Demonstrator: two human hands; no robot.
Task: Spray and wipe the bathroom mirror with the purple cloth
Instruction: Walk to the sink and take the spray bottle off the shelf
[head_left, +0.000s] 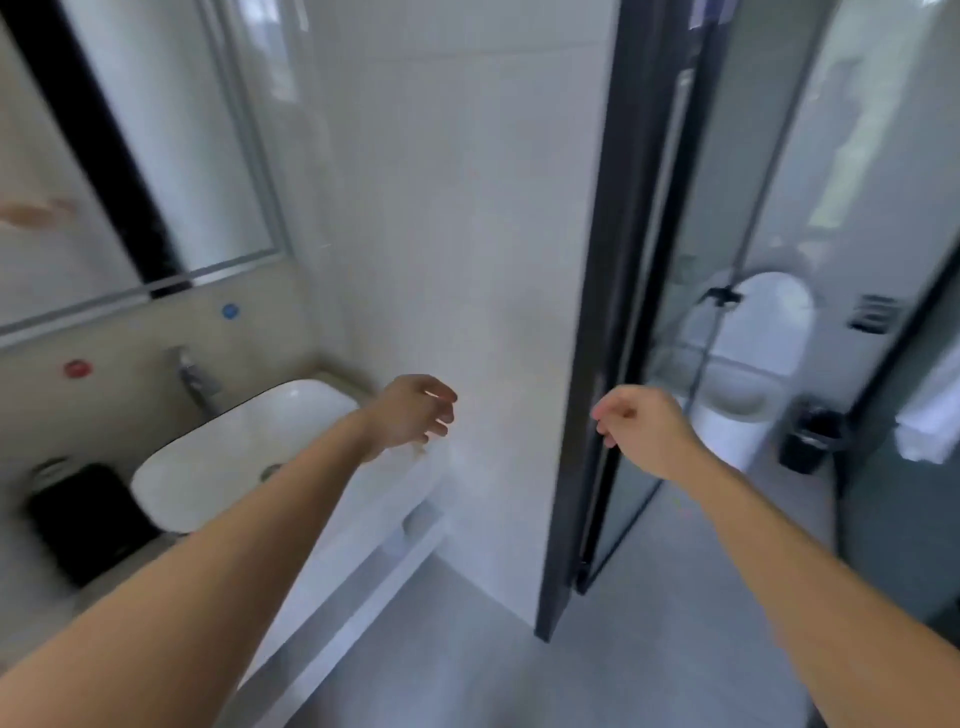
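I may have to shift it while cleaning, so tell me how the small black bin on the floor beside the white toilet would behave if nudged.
The small black bin looks narrow and upright, so a push near its top would probably tip it. It seems light for its size, likely thin plastic, though the blur hides detail. On the smooth grey floor a low nudge would probably slide it, not roll it.

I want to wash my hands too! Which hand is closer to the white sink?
Left. The left hand hangs just past the white sink's right end, empty; the right hand is farther right, by the dark door frame.
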